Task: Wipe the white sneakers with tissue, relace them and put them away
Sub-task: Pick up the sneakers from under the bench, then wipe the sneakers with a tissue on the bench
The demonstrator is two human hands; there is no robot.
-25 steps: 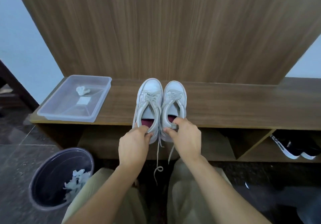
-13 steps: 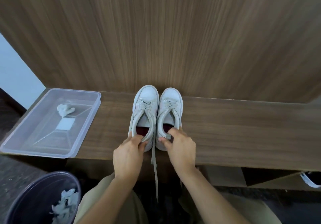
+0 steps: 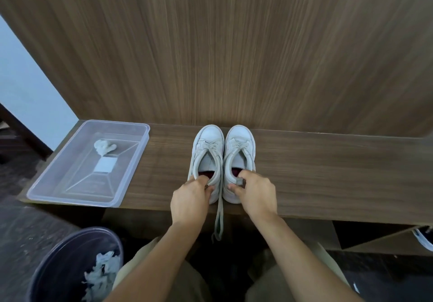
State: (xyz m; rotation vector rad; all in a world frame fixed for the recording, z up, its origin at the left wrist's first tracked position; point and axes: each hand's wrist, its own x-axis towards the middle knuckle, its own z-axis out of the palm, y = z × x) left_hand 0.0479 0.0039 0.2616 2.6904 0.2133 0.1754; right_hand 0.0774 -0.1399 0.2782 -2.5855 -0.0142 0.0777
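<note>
Gripping the heels of two white sneakers, a person's hands reach forward onto a wooden bench (image 3: 328, 173). The left hand (image 3: 191, 202) is closed around the heel of the left sneaker (image 3: 207, 156), fingers hooked inside; the right hand (image 3: 256, 194) pinches the heel of the right sneaker (image 3: 240, 154), thumb inside. Both shoes stand side by side, touching, toes toward the far wood panel. Loose laces (image 3: 219, 217) hang over the bench's near edge between the hands. Well to the left sits a clear plastic tray (image 3: 131, 173) holding a crumpled tissue (image 3: 104, 147). Near left on the floor, a dark bin (image 3: 58, 266) contains tissue scraps.
</note>
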